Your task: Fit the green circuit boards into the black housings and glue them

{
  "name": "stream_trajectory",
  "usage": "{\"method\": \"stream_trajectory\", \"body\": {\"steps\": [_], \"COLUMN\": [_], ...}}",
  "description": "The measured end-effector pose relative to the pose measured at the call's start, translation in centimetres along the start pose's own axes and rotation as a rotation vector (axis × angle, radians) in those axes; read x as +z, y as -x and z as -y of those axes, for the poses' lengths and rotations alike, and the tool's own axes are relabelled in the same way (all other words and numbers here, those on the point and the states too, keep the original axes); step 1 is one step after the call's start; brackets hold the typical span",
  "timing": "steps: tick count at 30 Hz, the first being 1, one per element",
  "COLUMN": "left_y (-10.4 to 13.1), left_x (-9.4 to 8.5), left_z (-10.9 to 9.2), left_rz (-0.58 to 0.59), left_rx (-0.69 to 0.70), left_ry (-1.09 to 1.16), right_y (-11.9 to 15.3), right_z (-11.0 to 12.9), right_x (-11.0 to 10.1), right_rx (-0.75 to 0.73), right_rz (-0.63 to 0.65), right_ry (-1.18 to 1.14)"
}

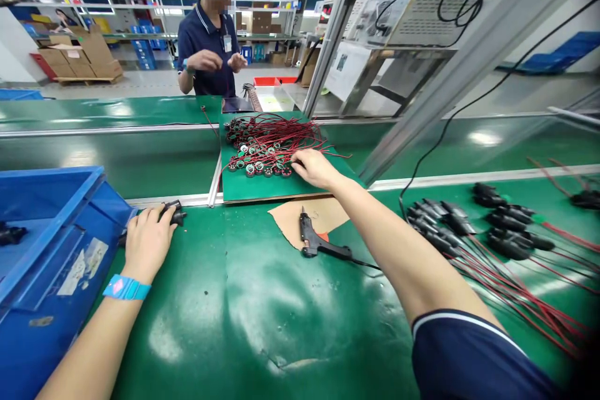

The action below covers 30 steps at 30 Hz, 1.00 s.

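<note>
My left hand (149, 239) is closed over a black plastic part (177, 213) on the green bench, beside a blue bin. My right hand (315, 167) reaches forward to a pile of small round components with red wires (267, 149), heaped on a raised green board (248, 189). Its fingers are pinched together at the pile's right edge; what lies between the fingertips is hidden. Below the board, a black glue gun (313, 239) rests on a torn piece of brown cardboard (287, 217), its nozzle pointing away from me.
On the left stands the blue bin (100, 212) with a black part inside. Several black housings (435, 225) with red wires lie on the right. A slanted metal post (412, 112) and a black cable (434, 144) rise there. Across the bench stands a co-worker (209, 44).
</note>
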<state>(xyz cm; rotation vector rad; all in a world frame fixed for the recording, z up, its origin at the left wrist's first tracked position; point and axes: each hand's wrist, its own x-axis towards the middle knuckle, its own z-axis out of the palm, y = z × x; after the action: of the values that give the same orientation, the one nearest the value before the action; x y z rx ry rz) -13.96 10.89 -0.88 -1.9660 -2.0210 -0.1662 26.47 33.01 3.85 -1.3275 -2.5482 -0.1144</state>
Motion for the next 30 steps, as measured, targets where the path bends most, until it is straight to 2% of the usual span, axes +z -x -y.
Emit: {"method": "stream_trajectory", "body": {"steps": [4,9,11,14,16,19,20,22,24,26,28,30], "left_y": [0.9,2.4,3.0,3.7,4.1,4.6,4.9,5.5,6.2,6.9,7.5,8.0], "left_x": [-0.9,-1.4,-1.8,-2.8,-3.7,-5.2,-5.7,-6.5,-7.1,-7.3,-7.2,-6.9], "left_z": [-1.0,-2.4,-2.8,-4.0,-5.2,-7.2,-7.9,-9.0,-9.9,-10.7,-11.4,-11.9], "left_rz": [0.036,0.128,0.103,0.037,0.019,-0.036,-0.037,-0.009,0.017,0.004,-0.004,0.002], "left_rx": [0.034,0.036,-0.017,-0.198,-0.291,-0.318,-0.3,-0.219,-0.111,-0.019,0.046,0.1], "left_ry": [-0.015,0.247,0.412,0.89,1.205,1.512,1.547,1.502,1.351,1.21,1.141,1.123], "right_y": [-0.3,-1.0,-1.3,-0.6,1.4,7.2,9.7,14.5,18.2,20.5,21.3,21.1], "right_z": [1.4,3.3,4.3,6.6,8.6,11.8,12.8,14.5,15.6,16.4,16.9,17.7], "right_x": [-0.6,-0.8,-1.2,-3.2,-5.9,-10.8,-12.2,-14.1,-14.3,-13.2,-11.5,-9.8], "right_rx": [0.012,0.019,0.02,0.018,-0.006,-0.135,-0.159,-0.112,-0.111,-0.099,-0.056,0.013], "right_rz": [0.087,0.149,0.117,0.018,-0.096,-0.382,-0.43,-0.376,-0.281,-0.179,-0.112,-0.086], "right_ry": [0.004,0.043,0.06,0.079,0.11,0.268,0.343,0.437,0.241,-0.082,-0.363,-0.542]}}
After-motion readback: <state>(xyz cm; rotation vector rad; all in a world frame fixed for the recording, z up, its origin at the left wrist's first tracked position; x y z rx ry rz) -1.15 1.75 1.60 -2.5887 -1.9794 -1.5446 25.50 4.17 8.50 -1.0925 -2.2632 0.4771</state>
